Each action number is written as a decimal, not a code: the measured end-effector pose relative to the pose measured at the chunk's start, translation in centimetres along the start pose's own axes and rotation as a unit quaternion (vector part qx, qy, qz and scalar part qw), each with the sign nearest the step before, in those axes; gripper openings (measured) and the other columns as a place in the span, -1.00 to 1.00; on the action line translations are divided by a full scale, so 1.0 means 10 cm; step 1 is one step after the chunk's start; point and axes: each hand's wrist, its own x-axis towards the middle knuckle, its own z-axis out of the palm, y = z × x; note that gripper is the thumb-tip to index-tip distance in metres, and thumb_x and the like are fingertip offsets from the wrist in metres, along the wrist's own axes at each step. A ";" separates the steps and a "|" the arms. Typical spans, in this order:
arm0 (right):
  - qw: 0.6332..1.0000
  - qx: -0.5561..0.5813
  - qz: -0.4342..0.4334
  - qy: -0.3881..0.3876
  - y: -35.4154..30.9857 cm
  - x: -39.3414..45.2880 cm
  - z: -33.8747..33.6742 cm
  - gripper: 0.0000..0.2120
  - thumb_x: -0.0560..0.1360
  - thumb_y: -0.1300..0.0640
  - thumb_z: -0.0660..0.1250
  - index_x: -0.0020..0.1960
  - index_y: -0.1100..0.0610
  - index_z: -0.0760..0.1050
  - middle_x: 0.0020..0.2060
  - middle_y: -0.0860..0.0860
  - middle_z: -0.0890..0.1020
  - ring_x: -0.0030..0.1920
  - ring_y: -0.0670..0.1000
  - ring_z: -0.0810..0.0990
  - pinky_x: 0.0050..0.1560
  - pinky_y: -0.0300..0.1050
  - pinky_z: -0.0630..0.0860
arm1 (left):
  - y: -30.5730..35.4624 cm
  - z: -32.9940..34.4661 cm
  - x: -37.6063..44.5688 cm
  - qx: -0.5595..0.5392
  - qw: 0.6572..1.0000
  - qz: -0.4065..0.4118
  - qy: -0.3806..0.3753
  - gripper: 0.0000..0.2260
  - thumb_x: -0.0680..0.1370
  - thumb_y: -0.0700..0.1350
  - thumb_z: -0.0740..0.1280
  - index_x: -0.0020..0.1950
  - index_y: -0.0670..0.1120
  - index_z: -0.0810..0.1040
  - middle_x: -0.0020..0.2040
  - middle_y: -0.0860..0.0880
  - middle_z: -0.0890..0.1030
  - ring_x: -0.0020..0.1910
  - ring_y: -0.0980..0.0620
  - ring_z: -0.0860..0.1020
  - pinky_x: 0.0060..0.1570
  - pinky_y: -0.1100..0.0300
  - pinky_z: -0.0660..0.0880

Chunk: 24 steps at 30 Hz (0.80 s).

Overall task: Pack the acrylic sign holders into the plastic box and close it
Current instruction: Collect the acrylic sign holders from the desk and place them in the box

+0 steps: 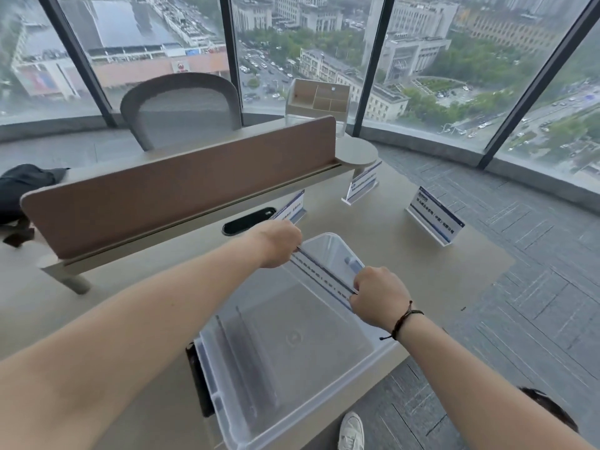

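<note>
A clear plastic box (227,384) stands open on the desk in front of me. Two acrylic sign holders (246,358) stand upright inside it near its left wall. Both hands hold another acrylic sign holder (324,271) over the box's far end: my left hand (281,243) grips its far end and my right hand (378,297) grips its near end. Three more sign holders stand on the desk: one behind my left hand (292,207), one under the round shelf (362,186), one at the right (435,217).
A brown desk divider (178,186) runs along the back of the desk, with a black cable slot (248,220) below it. A grey office chair (181,108) and a wooden organiser (319,97) stand beyond. A white shoe (350,431) shows on the carpet.
</note>
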 end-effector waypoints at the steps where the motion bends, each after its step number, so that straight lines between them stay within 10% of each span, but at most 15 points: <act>1: 1.000 0.004 0.005 -0.014 -0.05 -0.04 0.06 -0.83 0.34 0.22 0.27 -0.39 0.15 0.31 -0.48 0.01 0.36 -0.37 0.14 0.42 -0.44 -0.19 0.25 | -0.01 0.02 0.00 0.002 1.000 0.013 -0.003 -0.82 0.54 -0.28 0.18 -0.09 -0.10 0.55 -0.08 -0.02 0.57 -0.06 -0.09 0.58 -0.01 0.06 0.55; 12: 0.997 0.008 0.024 -0.068 -0.30 -0.33 0.39 -0.68 0.34 0.25 0.26 -0.45 0.09 0.15 -0.51 0.01 0.24 -0.48 0.03 0.23 -0.50 -0.22 0.17 | 0.05 0.25 -0.05 0.077 0.993 0.070 -0.056 -0.81 0.52 -0.35 0.17 -0.22 -0.15 0.50 -0.19 -0.08 0.50 -0.26 -0.14 0.55 -0.41 0.14 0.39; 24: 0.983 -0.010 0.033 -0.180 -0.72 -0.34 0.95 -0.75 0.37 0.32 0.22 -0.40 0.13 0.21 -0.46 0.05 0.35 -0.46 0.06 0.34 -0.44 -0.22 0.24 | -0.08 1.13 0.03 -0.012 0.989 0.051 -0.141 -0.80 0.50 -0.33 0.25 -0.05 -0.12 0.64 -0.06 -0.14 0.59 -0.16 -0.18 0.61 -0.22 0.08 0.54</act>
